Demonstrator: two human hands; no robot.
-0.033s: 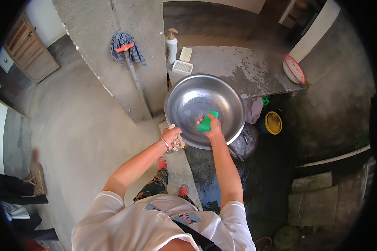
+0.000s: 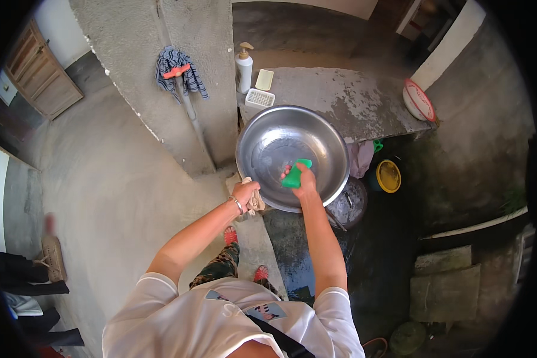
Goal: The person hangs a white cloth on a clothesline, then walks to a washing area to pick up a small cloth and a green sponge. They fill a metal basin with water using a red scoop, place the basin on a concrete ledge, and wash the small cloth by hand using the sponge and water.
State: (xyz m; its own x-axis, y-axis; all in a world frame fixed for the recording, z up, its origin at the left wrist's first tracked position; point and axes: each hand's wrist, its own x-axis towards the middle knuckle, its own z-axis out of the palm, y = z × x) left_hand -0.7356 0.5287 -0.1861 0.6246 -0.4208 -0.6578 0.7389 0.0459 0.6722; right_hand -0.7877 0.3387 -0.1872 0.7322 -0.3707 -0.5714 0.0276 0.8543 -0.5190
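A wide shiny metal basin (image 2: 264,134) is in front of me, tilted slightly toward me. My left hand (image 2: 243,192) is closed at its near-left rim, with a crumpled beige cloth (image 2: 256,201) bunched in the fingers. Whether those fingers also pinch the rim I cannot tell. Inside the basin, my right hand (image 2: 306,180) grips a green sponge (image 2: 295,175) over the lower right part of the bowl. The fingertips curl round the sponge's left side. Little shows inside the basin apart from wet-looking reflections.
Beyond the basin runs a concrete ledge (image 2: 322,89) with a white pump bottle (image 2: 244,68), a soap dish (image 2: 260,98) and its pale lid (image 2: 264,79). A mop (image 2: 188,107) leans on the pillar at left. Right: a red-rimmed bowl (image 2: 418,100), yellow basin (image 2: 389,176) and dark round lid (image 2: 348,206).
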